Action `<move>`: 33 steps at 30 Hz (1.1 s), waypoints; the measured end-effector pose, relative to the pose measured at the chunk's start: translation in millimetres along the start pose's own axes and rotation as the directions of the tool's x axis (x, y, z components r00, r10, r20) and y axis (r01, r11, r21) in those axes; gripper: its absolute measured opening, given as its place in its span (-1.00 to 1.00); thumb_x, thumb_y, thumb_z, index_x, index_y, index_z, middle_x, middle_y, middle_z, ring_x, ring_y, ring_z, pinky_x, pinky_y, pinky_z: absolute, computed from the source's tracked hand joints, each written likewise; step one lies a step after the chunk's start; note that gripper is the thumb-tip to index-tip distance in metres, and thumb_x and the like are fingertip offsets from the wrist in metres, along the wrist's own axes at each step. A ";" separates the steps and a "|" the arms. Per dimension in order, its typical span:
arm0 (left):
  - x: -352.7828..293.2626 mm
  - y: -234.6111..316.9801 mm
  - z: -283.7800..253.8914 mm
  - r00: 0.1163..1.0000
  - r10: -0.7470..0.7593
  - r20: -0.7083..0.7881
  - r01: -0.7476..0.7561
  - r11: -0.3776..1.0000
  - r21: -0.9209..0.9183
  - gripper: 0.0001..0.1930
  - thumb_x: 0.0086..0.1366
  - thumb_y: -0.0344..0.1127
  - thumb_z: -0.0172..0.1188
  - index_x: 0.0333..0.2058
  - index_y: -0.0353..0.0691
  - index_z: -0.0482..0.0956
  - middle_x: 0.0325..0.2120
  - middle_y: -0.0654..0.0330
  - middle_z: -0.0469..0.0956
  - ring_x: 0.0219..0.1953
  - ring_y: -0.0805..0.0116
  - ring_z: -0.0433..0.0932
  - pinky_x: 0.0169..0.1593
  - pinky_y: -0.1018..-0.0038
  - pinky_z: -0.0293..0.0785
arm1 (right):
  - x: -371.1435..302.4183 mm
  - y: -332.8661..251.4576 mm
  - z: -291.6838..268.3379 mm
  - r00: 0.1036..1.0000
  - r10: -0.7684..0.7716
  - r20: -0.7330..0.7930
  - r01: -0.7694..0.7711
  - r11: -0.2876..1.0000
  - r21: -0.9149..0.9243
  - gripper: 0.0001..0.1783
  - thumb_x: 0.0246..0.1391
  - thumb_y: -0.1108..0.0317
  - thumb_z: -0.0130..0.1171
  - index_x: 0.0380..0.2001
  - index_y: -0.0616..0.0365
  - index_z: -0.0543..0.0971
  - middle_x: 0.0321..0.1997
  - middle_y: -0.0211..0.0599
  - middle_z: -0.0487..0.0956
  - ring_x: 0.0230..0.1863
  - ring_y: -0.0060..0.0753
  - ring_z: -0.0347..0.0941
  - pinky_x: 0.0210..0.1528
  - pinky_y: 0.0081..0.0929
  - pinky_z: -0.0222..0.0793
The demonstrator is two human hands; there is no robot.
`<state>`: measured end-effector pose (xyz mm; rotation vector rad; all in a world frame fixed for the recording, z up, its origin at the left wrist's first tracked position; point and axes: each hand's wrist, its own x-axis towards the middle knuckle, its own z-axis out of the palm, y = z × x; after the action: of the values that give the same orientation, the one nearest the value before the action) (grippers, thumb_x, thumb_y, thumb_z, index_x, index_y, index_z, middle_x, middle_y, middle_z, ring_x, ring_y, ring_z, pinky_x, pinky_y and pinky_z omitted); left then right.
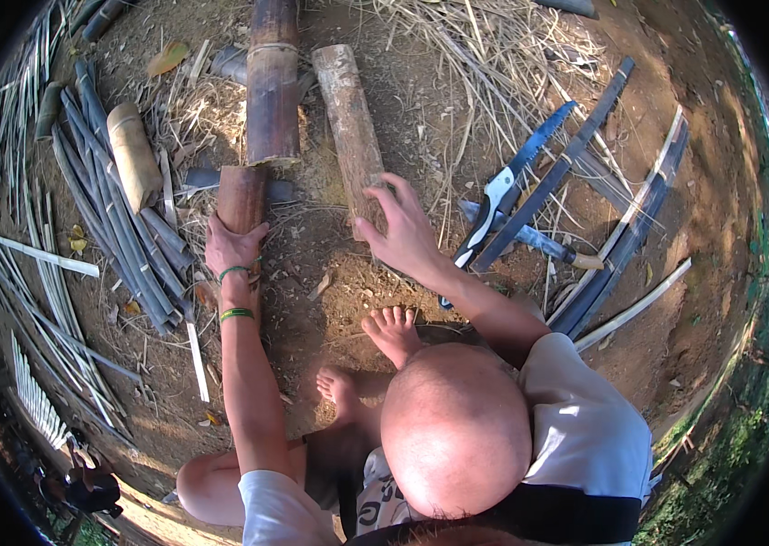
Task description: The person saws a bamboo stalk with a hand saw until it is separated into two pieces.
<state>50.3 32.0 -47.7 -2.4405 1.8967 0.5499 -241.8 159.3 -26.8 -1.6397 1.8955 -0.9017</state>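
My left hand (235,247) is wrapped over the near part of a reddish-brown bamboo section (242,193), thumb spread along its right side. Just beyond lies a thicker, dark bamboo pole (273,100), its cut end close to that section. My right hand (400,232) is by the near end of a pale, rough log (348,114), thumb and fingers curved and apart. The fingertips reach the log's edge; whether they press on it I cannot tell. To the right of that hand lies a folding saw (498,188) with a black-and-white handle and blue-looking blade.
Dark bamboo strips (576,150) lie beside the saw, with a wooden-handled blade (544,244) partly beneath them. More split bamboo (626,232) rests at the right. On the left are a bundle of dark strips (121,218) and a short pale bamboo piece (133,156). A person (91,487) is at the lower left.
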 end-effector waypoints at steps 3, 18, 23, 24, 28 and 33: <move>-5.5 -0.7 10.8 0.997 0.062 -0.036 -0.061 0.998 0.025 0.22 -0.22 0.28 0.62 0.41 -0.18 0.34 0.23 -0.11 0.56 0.23 -0.14 0.59 0.26 0.05 0.54 | -44.3 20.4 -19.1 0.995 0.098 -0.020 -0.098 0.995 0.026 -0.38 0.25 0.14 0.40 0.25 0.24 0.48 0.35 0.16 0.37 0.35 0.24 0.43 0.36 0.08 0.44; -30.4 -37.2 3.1 0.871 0.322 0.371 -0.205 0.925 -0.321 0.10 -0.22 0.10 0.70 0.30 -0.36 0.50 0.07 -0.13 0.71 0.11 -0.01 0.70 0.23 0.18 0.58 | -115.1 62.1 -79.9 0.974 0.086 -0.209 -0.102 0.992 -0.068 -0.50 0.33 0.24 0.27 0.25 0.20 0.51 0.38 0.06 0.43 0.39 0.14 0.43 0.41 -0.06 0.41; -42.0 -32.7 8.9 0.945 0.210 0.251 -0.179 0.974 -0.138 0.16 -0.22 0.16 0.72 0.32 -0.35 0.44 0.07 -0.17 0.68 0.12 -0.09 0.68 0.23 0.14 0.58 | -193.6 214.6 -194.7 0.857 0.415 -0.307 -0.514 0.628 -0.585 -0.36 0.05 0.42 0.32 0.26 0.14 0.52 0.33 0.01 0.47 0.33 0.20 0.43 0.37 0.02 0.37; -52.1 -29.7 9.6 0.961 0.163 0.224 -0.150 0.986 -0.076 0.18 -0.22 0.18 0.72 0.33 -0.35 0.41 0.09 -0.17 0.67 0.14 -0.10 0.66 0.23 0.13 0.58 | -206.8 231.9 -205.1 0.784 0.539 -0.307 -0.584 0.474 -0.659 -0.34 0.10 0.32 0.34 0.30 0.11 0.48 0.34 -0.03 0.46 0.41 0.14 0.37 0.40 0.11 0.29; -84.1 16.8 29.7 0.976 0.217 0.021 -0.217 0.976 0.014 0.26 -0.18 0.18 0.72 0.42 -0.20 0.23 0.30 -0.11 0.46 0.35 -0.13 0.45 0.38 0.02 0.39 | -255.2 285.9 -246.5 0.808 0.565 -0.169 -0.438 0.382 -0.814 -0.34 0.11 0.18 0.44 0.27 -0.09 0.46 0.31 -0.18 0.46 0.41 0.07 0.36 0.40 0.27 0.23; -85.0 27.0 42.3 0.991 0.131 -0.021 -0.131 0.991 -0.001 0.20 -0.21 0.02 0.74 0.38 -0.19 0.25 0.24 -0.08 0.50 0.30 -0.12 0.48 0.32 0.03 0.47 | -268.5 281.2 -295.2 0.911 0.378 0.166 -0.104 0.598 -0.795 -0.40 0.04 0.30 0.46 0.15 0.00 0.48 0.07 -0.12 0.52 0.18 0.13 0.48 0.25 0.07 0.41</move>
<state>-4.3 113.5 -58.5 -2.3448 2.0770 0.5321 -597.0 493.0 -53.8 -1.7210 2.3299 0.3953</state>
